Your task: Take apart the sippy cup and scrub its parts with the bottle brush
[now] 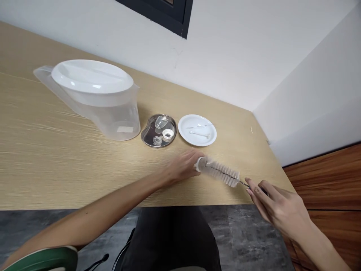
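My left hand (187, 164) is wrapped round a small bottle, mostly hidden by the fingers; its pale rim (198, 165) faces right. My right hand (278, 203) pinches the dark handle of a bottle brush (225, 174), whose twisted wire and white bristles point left. The brush's tip is at the bottle's mouth, blurred, so I cannot tell how far inside it reaches. Beyond my left hand, a kidney-shaped metal tray (144, 138) holds a clear cup-like cap (161, 122), a white ring (168, 134) and a small clear teat-like piece (157, 140).
On the wooden table (70, 162), a lidded, translucent water pitcher (113, 109) stands at the left. A white plate (184, 136) right of the tray bears a thin rod and a small white stick-like tool (199, 134). A white wall (225, 56) rises behind the table.
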The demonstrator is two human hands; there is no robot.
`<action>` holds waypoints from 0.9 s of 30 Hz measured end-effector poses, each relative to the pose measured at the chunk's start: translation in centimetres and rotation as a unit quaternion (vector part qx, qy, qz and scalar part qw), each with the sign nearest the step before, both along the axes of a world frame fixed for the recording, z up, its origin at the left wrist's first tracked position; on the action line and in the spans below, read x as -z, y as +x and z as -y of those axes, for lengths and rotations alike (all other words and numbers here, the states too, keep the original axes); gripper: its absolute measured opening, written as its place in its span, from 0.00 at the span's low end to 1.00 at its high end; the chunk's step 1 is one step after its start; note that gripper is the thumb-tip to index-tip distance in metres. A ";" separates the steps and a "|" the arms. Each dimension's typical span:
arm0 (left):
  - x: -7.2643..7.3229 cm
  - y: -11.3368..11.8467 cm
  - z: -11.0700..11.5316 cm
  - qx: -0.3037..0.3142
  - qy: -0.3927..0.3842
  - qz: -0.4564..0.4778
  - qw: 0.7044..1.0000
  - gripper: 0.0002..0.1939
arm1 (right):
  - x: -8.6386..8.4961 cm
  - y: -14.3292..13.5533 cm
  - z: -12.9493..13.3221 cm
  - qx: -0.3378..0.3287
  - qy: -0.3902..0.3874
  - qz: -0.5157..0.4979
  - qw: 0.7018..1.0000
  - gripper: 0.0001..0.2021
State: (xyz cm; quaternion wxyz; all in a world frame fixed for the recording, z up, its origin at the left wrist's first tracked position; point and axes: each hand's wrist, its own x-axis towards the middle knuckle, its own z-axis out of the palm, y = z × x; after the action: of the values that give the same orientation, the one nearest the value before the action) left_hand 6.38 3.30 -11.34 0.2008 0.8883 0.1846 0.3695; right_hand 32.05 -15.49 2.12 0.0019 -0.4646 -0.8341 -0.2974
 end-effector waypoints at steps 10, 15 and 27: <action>-0.7 0.0 -0.3 -0.021 -0.069 -0.026 0.997 0.19 | -0.9 1.1 -1.6 -0.011 -0.007 0.027 1.000 0.14; -0.4 0.0 -0.6 0.001 -0.087 -0.006 0.996 0.26 | -1.2 1.8 -2.4 -0.033 0.000 0.025 0.999 0.17; 0.9 0.5 -0.9 -0.022 -0.130 0.071 0.989 0.18 | -5.1 -1.0 -3.0 -0.077 -0.121 0.070 0.987 0.28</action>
State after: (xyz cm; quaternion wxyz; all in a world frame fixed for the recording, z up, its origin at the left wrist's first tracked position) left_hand 6.91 4.20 -12.21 0.3186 0.8221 0.2356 0.4089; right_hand 31.00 -12.49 7.25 -0.0898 -0.3741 -0.8953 -0.2246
